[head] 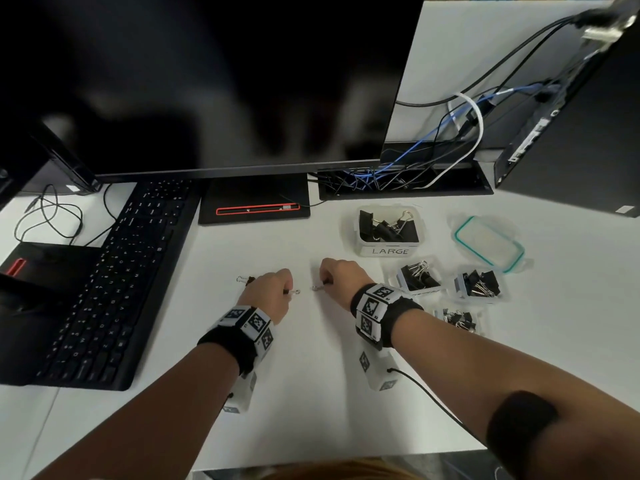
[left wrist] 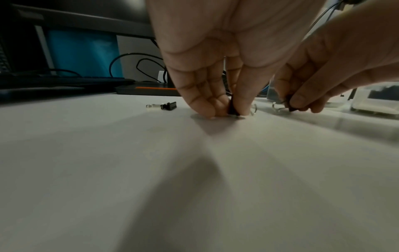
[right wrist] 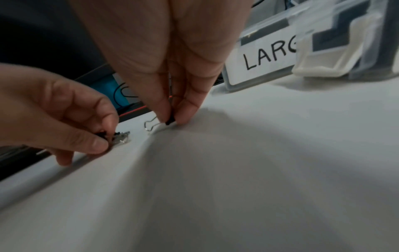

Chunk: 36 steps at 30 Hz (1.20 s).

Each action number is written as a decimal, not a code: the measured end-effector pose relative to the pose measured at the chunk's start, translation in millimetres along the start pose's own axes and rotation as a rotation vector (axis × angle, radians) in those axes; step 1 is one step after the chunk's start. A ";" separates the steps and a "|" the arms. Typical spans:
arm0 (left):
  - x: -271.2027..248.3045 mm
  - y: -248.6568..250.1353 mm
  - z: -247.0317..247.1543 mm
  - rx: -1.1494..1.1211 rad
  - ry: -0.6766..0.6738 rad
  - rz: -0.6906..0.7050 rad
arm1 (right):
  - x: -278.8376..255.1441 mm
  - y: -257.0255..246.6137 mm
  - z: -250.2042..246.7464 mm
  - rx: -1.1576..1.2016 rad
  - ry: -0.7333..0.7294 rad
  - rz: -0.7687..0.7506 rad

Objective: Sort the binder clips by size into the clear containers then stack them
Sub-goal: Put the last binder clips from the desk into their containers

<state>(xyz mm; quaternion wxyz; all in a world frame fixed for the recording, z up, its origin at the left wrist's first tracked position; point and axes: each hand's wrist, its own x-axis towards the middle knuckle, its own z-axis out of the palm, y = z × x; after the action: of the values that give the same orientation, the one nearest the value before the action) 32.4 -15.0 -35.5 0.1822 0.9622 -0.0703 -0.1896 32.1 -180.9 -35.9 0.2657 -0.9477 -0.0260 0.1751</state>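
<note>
My left hand [head: 277, 289] pinches a small black binder clip [left wrist: 233, 107] against the white desk, its wire handle [head: 295, 292] sticking out to the right. A little to the right, my right hand [head: 332, 277] pinches another small binder clip [right wrist: 169, 121] on the desk, with its wire loop [right wrist: 151, 126] pointing left. A third small clip [head: 246, 279] lies loose just left of my left hand. The clear container labelled LARGE [head: 388, 230] holds big clips. Three smaller clear containers [head: 417, 277] [head: 479, 284] [head: 459, 318] with clips sit to the right.
A teal-rimmed lid [head: 488, 242] lies at the right. A black keyboard [head: 114, 282] lies at the left, a monitor [head: 207, 81] and its stand base [head: 256, 199] behind. A cable tray [head: 405, 178] and a computer tower [head: 575, 133] stand at the back right.
</note>
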 end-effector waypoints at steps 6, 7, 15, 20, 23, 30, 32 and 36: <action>-11.3 24.5 1.4 -0.174 0.020 -0.044 | -28.6 13.3 -24.1 0.081 0.069 -0.056; -13.9 31.4 2.8 -0.198 0.028 -0.041 | -35.7 17.6 -29.9 0.092 0.084 -0.062; -33.1 92.8 17.3 -0.375 0.085 0.039 | -90.8 67.7 -67.9 0.219 0.166 -0.027; -40.7 126.7 32.5 -0.401 0.084 0.077 | -121.6 105.7 -85.1 0.250 0.198 0.003; -41.4 142.3 41.0 -0.427 0.072 0.077 | -130.3 121.5 -90.6 0.240 0.194 0.008; -42.0 171.4 51.2 -0.509 0.067 0.154 | -139.3 151.7 -100.9 0.168 0.162 0.009; -41.0 176.5 53.7 -0.483 0.067 0.180 | -143.0 158.4 -104.0 0.072 0.137 0.006; -40.3 184.2 58.7 -0.492 0.088 0.166 | -148.2 163.3 -105.7 -0.118 0.011 -0.019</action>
<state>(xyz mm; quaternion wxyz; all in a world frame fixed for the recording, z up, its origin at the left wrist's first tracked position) -39.7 -195.9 -2.8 0.4287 0.8872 -0.0926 -0.1432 -77.4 -394.3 11.8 0.2109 -0.9624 -0.0437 0.1655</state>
